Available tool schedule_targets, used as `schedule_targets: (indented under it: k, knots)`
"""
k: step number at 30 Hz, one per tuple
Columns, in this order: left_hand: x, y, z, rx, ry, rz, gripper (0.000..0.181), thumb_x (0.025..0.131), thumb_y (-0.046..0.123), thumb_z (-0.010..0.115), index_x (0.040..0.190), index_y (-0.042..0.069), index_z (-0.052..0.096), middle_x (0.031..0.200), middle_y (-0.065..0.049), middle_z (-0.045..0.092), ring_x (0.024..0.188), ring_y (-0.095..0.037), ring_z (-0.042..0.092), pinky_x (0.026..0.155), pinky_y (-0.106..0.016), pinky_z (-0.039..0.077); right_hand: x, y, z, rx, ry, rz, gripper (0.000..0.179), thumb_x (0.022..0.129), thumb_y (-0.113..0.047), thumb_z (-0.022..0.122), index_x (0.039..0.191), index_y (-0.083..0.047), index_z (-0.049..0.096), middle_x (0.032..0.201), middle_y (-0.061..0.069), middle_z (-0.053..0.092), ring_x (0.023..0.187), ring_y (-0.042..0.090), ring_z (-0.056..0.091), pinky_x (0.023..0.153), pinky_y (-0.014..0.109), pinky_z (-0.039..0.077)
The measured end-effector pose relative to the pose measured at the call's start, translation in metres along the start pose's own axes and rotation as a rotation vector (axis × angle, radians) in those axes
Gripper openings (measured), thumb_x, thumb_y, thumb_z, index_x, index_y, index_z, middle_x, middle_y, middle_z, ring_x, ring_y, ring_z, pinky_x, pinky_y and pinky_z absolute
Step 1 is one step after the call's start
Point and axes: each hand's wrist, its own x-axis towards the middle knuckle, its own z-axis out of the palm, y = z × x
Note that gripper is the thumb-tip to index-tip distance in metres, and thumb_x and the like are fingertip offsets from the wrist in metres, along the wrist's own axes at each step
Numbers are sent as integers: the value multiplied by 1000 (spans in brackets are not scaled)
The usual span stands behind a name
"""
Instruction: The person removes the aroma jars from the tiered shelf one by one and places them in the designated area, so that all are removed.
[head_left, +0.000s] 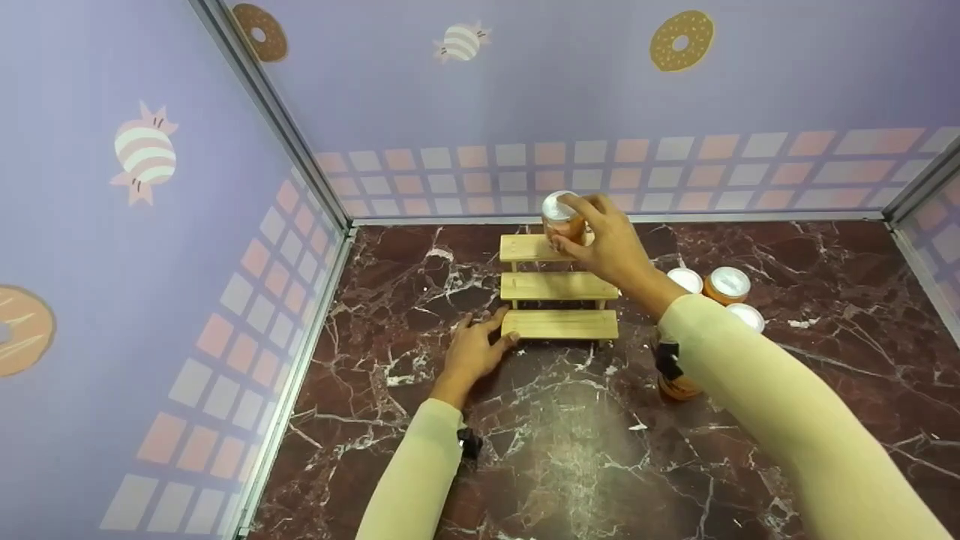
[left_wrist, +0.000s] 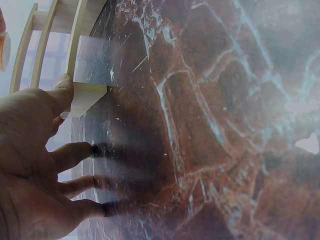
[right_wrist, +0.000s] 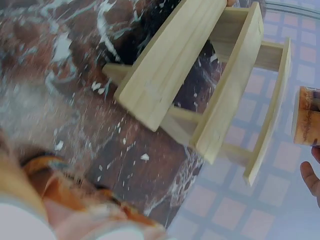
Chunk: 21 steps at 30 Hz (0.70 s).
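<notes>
My right hand (head_left: 611,244) holds an orange jar with a white lid (head_left: 562,223), fingers at the lid and thumb low on its side. The jar appears over the top step of a three-step wooden display stand (head_left: 559,285); the right wrist view shows the jar (right_wrist: 306,117) apart from that step. At the stand's left end, my left hand (head_left: 472,351) touches the lowest step. Its spread fingers rest on the tabletop in the left wrist view, with one digit against the end of the wooden stand (left_wrist: 90,95).
Several similar jars stand to the right: a white-lidded jar (head_left: 729,283) beside others, partly hidden by my right sleeve, and an orange jar (head_left: 679,388) nearer me. Blurred jars (right_wrist: 70,190) fill the right wrist view's lower left. Patterned walls (head_left: 480,90) bound the dark marbled tabletop (head_left: 390,315).
</notes>
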Motion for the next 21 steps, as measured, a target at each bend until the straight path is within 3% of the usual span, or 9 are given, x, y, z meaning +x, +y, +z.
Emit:
schedule_targets:
  k: [7,16,21]
  knots:
    - [6,-8,6,36,11,33,78,99,79,58,167,42,48,170,-9,53,165,-52,33,126,-77,38,-14,7,-21,-40,23,-22,67,96,-28,88,156,-19,60,144,23,63,125,50,66,106,66,58]
    - [7,-10,7,38,13,34,76,100,77,59,167,43,47,169,-9,53,166,-50,32,129,-74,36,-34,24,-44,-72,78,-43,65,92,-22,91,152,-15,65,137,24,66,108,45,69,90,60,60]
    - [7,-9,6,33,3,11,75,100,76,61,167,46,46,171,-6,52,168,-47,30,129,-74,36,-47,32,-55,-93,105,-55,66,89,-21,93,149,-14,67,133,24,67,105,45,67,94,62,58]
